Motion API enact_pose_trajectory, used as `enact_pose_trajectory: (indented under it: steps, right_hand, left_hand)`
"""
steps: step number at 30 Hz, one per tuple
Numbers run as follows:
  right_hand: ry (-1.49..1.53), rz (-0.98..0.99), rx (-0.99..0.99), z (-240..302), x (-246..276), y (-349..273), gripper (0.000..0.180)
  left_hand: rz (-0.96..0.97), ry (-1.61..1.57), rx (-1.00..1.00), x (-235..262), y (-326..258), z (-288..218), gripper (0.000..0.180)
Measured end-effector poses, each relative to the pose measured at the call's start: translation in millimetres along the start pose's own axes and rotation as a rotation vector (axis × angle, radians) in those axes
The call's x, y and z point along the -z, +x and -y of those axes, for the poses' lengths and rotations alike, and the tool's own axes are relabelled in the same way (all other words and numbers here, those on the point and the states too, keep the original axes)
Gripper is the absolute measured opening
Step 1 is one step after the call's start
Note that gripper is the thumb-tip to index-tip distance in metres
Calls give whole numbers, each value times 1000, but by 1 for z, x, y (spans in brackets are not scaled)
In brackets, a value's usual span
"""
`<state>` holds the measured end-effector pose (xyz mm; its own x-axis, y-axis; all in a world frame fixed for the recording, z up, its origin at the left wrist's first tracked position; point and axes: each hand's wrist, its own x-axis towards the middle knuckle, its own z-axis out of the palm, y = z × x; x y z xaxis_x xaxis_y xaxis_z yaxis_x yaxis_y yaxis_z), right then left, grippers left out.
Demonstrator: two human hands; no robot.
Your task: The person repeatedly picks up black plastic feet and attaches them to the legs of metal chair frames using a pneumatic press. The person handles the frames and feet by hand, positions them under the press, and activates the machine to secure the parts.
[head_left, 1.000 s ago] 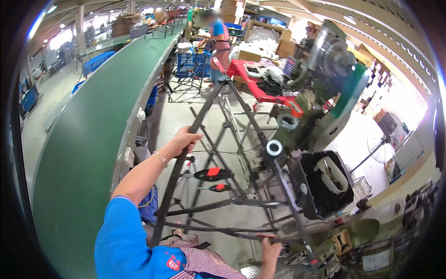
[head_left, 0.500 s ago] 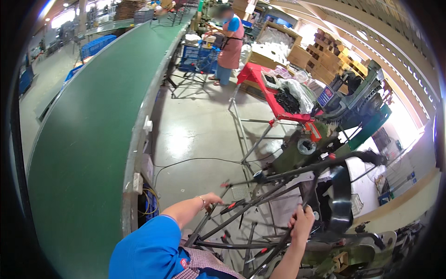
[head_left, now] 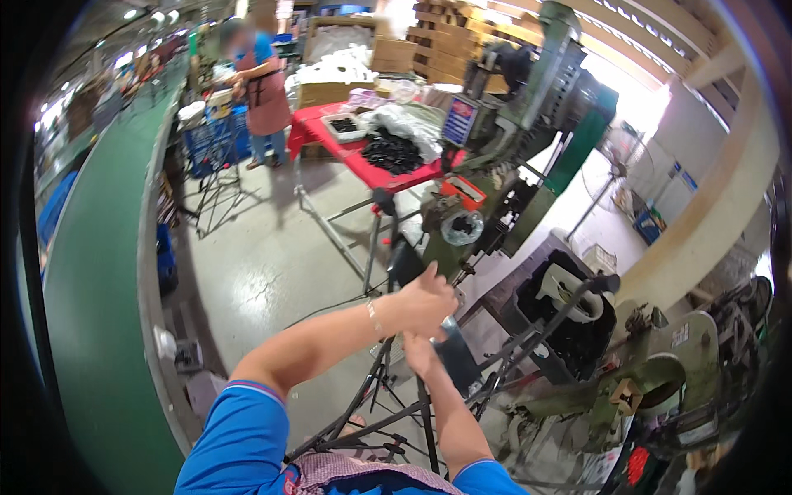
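A black tubular metal frame (head_left: 425,425) with dark flat panels (head_left: 458,355) stands tilted in front of me, its tubes crossing low by my apron. My right hand (head_left: 422,356) is closed round one of its upright tubes. Just above it, my left hand (head_left: 422,305) reaches across from the left, a bracelet on its wrist. Its fingers look curled, with one digit pointing up, and what they hold is hidden behind the hand. A long tube with a dark end cap (head_left: 606,284) juts out to the right.
A green conveyor belt (head_left: 107,272) runs along my left. Ahead, a red-covered table (head_left: 318,128) bears black parts (head_left: 392,153). A green machine (head_left: 528,107) and a dark bin (head_left: 590,342) stand to the right. A co-worker in a pink apron (head_left: 266,103) stands farther off.
My view has turned to the right. The frame has swung round more upright, and my left hand has come across from its left side to just above my right hand.
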<state>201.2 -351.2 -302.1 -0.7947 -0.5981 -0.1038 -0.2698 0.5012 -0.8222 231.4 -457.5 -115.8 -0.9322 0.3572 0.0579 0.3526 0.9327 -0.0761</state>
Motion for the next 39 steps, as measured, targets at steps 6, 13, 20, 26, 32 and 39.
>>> enact_pose_trajectory:
  steps: [6, 13, 20, 26, 32, 39]
  right_hand:
    - [-284, -38, 400, -13, 36, 29, 28]
    - [-107, -818, -243, -184, 86, -36, 15]
    - [994, -410, -723, -245, -15, -57, 32]
    - [915, -748, -706, -150, -44, -49, 34]
    - [454, -1023, -816, -77, -37, -91, 33]
    - [234, -1292, -974, 22, 25, -162, 38]
  left_hand:
    - [-148, -297, -301, 8, -17, 17, 13]
    - [-276, -436, -41, 37, -42, 82, 16]
    - [-413, -598, -8, 55, -26, 140, 14]
    - [-406, -696, 67, 74, -36, 213, 17]
    - [-361, -1125, 184, 39, -2, 311, 15]
    - [-244, -1436, 230, -76, 81, 349, 19]
